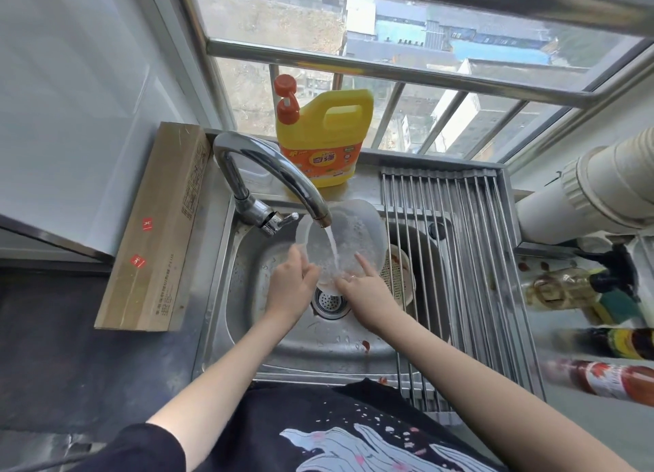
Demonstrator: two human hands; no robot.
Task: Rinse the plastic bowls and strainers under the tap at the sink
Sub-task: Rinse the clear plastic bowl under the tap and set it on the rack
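Observation:
A clear plastic bowl [357,234] is tilted toward me under the chrome tap [279,178], and water streams from the spout into it. My left hand [290,284] grips the bowl's left rim. My right hand [364,287] holds the lower right rim, with its index finger stretched up along the inside wall. A pale strainer with red stains [401,277] lies in the steel sink [247,316], partly under the rack to the right of the bowl.
A roll-up steel drying rack [460,259] covers the sink's right half. A yellow detergent jug [323,142] stands behind the tap. A long cardboard box [155,231] lies on the left. Sauce and oil bottles [601,344] lie at the right.

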